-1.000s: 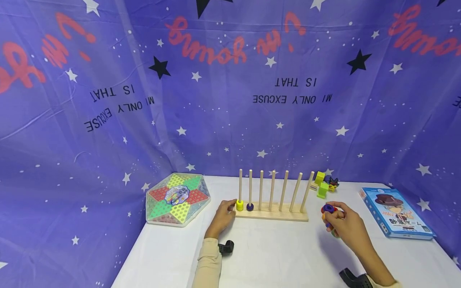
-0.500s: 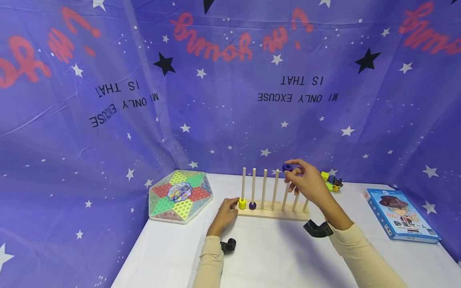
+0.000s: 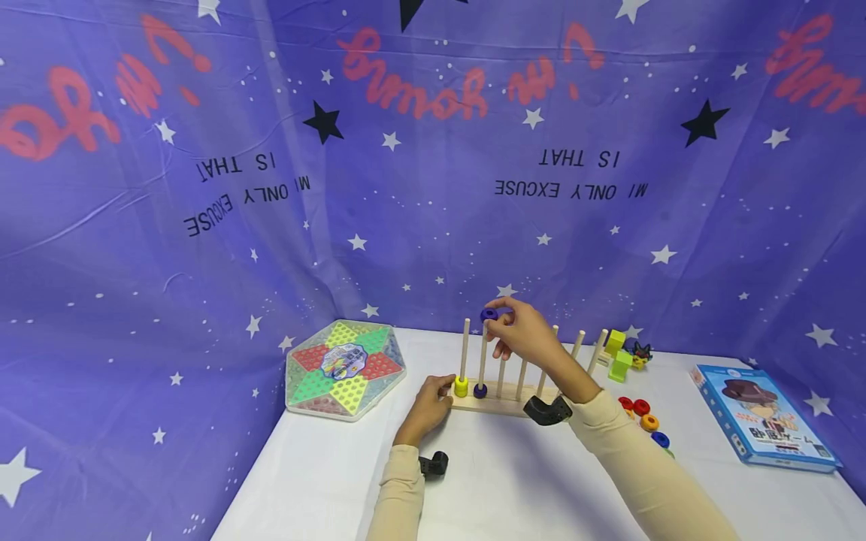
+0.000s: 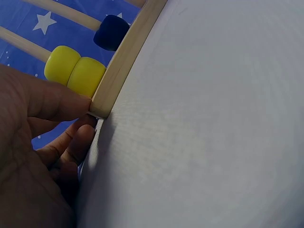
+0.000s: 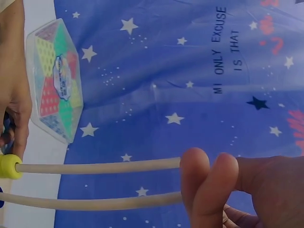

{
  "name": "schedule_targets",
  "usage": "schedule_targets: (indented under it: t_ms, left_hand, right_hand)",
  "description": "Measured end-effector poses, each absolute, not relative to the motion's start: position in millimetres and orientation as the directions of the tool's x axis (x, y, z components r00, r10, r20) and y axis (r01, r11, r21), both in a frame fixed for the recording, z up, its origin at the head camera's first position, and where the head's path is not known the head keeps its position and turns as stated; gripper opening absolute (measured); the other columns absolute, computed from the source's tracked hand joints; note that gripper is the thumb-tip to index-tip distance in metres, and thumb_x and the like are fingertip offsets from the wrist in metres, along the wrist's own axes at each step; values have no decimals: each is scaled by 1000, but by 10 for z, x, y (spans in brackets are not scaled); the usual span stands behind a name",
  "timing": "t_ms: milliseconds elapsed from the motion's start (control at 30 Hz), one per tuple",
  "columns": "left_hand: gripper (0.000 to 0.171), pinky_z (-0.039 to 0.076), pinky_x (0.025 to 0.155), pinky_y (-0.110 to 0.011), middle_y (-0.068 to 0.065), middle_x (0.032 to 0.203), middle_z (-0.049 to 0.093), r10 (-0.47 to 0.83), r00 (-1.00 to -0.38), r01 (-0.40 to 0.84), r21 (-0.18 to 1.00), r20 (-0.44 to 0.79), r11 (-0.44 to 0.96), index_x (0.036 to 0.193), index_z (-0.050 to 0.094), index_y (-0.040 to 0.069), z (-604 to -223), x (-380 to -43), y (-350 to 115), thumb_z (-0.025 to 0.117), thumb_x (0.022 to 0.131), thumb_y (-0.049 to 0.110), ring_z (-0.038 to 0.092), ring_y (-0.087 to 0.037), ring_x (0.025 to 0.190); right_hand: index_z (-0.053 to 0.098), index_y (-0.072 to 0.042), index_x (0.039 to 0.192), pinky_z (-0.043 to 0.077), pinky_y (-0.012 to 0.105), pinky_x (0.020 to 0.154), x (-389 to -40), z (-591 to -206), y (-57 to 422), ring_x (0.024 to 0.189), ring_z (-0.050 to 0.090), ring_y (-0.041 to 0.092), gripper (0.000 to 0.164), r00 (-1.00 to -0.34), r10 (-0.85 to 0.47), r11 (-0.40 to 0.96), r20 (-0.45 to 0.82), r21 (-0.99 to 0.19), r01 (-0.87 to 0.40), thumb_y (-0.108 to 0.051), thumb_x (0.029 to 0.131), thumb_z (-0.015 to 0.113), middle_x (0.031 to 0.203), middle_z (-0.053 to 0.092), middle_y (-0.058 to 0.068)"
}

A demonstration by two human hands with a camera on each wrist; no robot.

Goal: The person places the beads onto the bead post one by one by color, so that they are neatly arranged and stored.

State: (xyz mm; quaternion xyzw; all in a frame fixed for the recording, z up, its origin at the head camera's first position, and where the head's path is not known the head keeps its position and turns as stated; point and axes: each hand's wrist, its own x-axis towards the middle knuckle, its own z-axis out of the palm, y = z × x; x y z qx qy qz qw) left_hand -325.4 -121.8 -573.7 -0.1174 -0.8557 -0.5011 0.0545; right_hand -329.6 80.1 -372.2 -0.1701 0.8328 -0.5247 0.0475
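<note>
My right hand (image 3: pixel 531 334) pinches a purple ring (image 3: pixel 489 315) at the top of the second peg from the left. In the right wrist view its fingertips (image 5: pixel 195 161) hide the ring and the peg tips. A wooden peg stand (image 3: pixel 467 405) carries a row of upright pegs. Two yellow rings (image 4: pixel 85 73) are stacked on its leftmost peg, and one dark purple ring (image 3: pixel 479 391) sits low on the second. My left hand (image 3: pixel 428 406) grips the stand's left end; the left wrist view shows the thumb against the wood beside the yellow rings.
Several loose red, orange, blue and green rings (image 3: pixel 649 422) lie right of the stand, partly behind the right sleeve. Yellow-green blocks (image 3: pixel 619 365) and a small figure (image 3: pixel 640 355) stand behind. A blue box (image 3: pixel 764 417) lies at right, a hexagonal game board (image 3: pixel 345 368) at left.
My right hand has carried the purple ring leftward from beside the stand to the second peg. The other rings it held over the table now lie there. My left hand keeps its grip.
</note>
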Motion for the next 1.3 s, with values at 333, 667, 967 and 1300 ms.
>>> schedule_targets:
  t_ms: [333, 667, 967, 1300]
  left_hand:
    - [44, 41, 84, -40, -17, 110, 54, 153, -971, 237, 848, 186, 473, 129, 56, -2, -5761, -3223, -1159, 57, 85, -6, 51, -27, 96]
    - [45, 41, 86, -40, -15, 109, 54, 153, -973, 224, 849, 171, 479, 130, 56, 0, -5766, -3247, -1145, 57, 86, -6, 50, -22, 94]
    - [46, 42, 88, -40, -12, 112, 53, 164, -973, 223, 846, 162, 484, 132, 54, 1, -5782, -3279, -1132, 56, 87, -3, 51, -22, 98]
    - [47, 40, 87, -41, -16, 115, 52, 144, -978, 201, 873, 152, 444, 132, 54, 0, -5716, -3259, -1227, 56, 86, -5, 50, -26, 100]
  right_hand:
    - [50, -11, 129, 53, 39, 50, -3254, -3777, 806, 60, 65, 40, 38, -948, -306, 417, 83, -884, -212, -15, 93, 61, 85, 68, 21]
    - [46, -18, 134, 51, 42, 47, -3179, -3716, 916, 56, 64, 35, 43, -949, -285, 449, 137, -856, -258, -18, 94, 60, 77, 68, 8]
    - [44, -16, 137, 49, 42, 45, -3000, -3532, 1468, 57, 64, 34, 47, -947, -245, 448, 206, -843, -299, -26, 94, 60, 84, 68, 14]
    - [39, -7, 140, 47, 32, 45, -2741, -3786, 2664, 57, 63, 25, 56, -975, 19, 539, 220, -824, -176, -37, 96, 54, 82, 68, 6]
